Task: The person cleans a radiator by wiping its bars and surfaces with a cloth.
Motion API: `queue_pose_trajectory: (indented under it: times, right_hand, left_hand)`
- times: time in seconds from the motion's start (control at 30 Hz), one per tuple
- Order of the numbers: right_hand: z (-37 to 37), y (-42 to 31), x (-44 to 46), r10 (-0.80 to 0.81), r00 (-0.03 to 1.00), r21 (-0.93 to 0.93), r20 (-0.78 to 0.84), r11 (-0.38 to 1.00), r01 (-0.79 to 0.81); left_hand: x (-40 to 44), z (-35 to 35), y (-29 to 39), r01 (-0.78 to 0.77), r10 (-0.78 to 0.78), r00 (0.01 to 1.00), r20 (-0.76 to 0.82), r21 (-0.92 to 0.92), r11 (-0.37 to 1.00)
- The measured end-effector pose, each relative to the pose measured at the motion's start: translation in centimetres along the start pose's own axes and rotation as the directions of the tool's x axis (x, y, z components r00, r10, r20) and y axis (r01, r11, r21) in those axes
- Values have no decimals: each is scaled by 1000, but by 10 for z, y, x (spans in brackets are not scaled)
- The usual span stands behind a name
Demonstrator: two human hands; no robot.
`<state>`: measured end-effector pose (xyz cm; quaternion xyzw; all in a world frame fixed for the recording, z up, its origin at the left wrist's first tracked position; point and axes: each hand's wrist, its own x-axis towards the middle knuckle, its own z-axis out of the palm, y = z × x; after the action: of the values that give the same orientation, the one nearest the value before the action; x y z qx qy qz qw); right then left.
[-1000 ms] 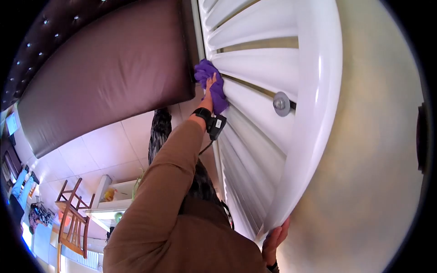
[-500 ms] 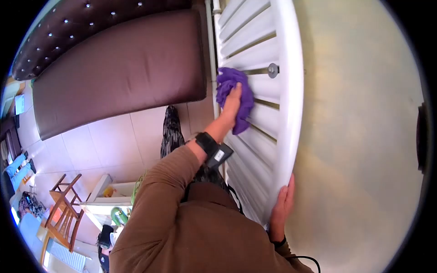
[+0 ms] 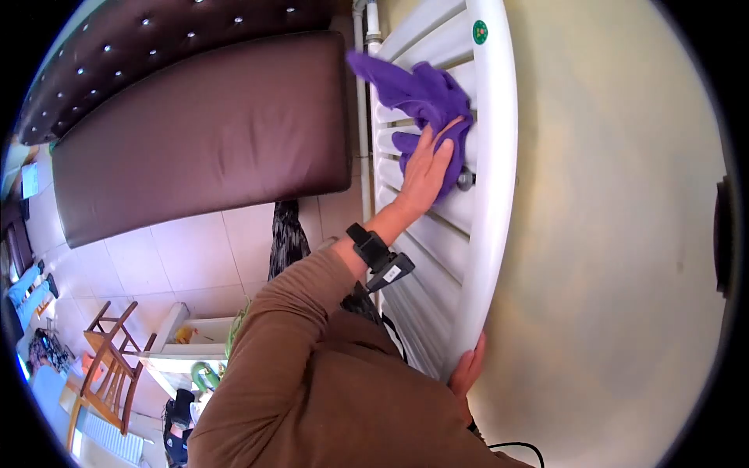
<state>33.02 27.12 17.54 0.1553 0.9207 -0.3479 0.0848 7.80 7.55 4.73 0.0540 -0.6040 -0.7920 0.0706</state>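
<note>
A purple cloth (image 3: 421, 90) lies bunched and partly spread over the slats of the white radiator (image 3: 497, 156). My left hand (image 3: 425, 173) presses on the cloth, its fingers partly tucked into the folds and a loose end flaring toward the sofa. Beside the cloth, a grey round fitting (image 3: 466, 180) shows between slats. Lower down, my right hand (image 3: 466, 371) holds the radiator's outer rail on the wall side; its fingers lie along the edge and its thumb is hidden. A round green sticker (image 3: 480, 32) marks the rail's upper end.
A brown tufted sofa (image 3: 211, 140) stands left of the radiator, with white pipes (image 3: 362, 101) between them. The pale wall (image 3: 616, 234) fills the right side. Wooden chairs (image 3: 113, 366) and a white shelf unit (image 3: 203, 331) stand at lower left, and a person's legs (image 3: 30, 292) show far left.
My left hand and the cloth have moved up and to the right across the slats, and the cloth has spread out. My right hand appears slightly lower as the view shifted.
</note>
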Motion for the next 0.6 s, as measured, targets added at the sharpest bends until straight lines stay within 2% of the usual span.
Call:
queue_pose_trajectory:
  times: [0.13,0.2,0.27,0.37,0.47,0.53,0.6]
  right_hand:
    - [-1,-8,-2,19,1000,-47,-20,999,-20]
    - [1,-19,0,27,1000,-80,-8,996,-28]
    - [0,-15,-6,27,999,-121,-40,992,-32]
    - [2,-17,-4,51,997,-147,-55,987,-58]
    - [-1,-18,-10,67,996,-154,-60,985,-76]
    - [0,-14,-9,58,997,-175,-60,982,-67]
    - [1,-9,-7,38,996,-194,-85,979,-54]
  left_hand:
    - [9,3,-41,18,-18,1000,-18,40,999]
    - [18,4,-65,131,-123,980,-159,41,990]
    - [19,1,-86,269,-270,950,-158,-31,963]
    - [35,-10,-125,394,-383,905,-187,25,919]
    - [41,-17,-149,490,-486,847,-215,-39,871]
    - [48,-24,-164,687,-690,696,-198,-98,720]
    - [53,-28,-207,696,-703,686,-190,-114,709]
